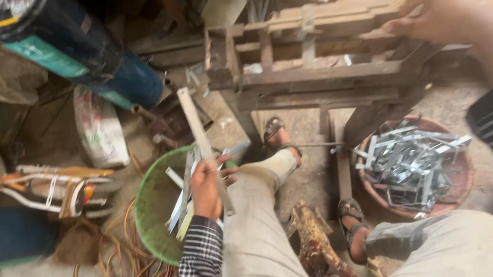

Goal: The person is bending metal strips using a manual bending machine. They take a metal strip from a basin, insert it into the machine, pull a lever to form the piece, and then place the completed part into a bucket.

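Note:
My left hand is closed around a long flat metal strip that slants up and away from my knee. It is held over a green basin with several more strips inside. My right hand rests on the upper right end of a rusty metal press frame in front of me, fingers curled over its edge. Between my sandalled feet stands the frame's post. A reddish bowl at my right holds several short bent metal pieces.
A dark blue gas cylinder leans at the upper left. A white sack, tangled orange wire and scrap tools lie on the dusty floor at left. A rusty part sits between my legs.

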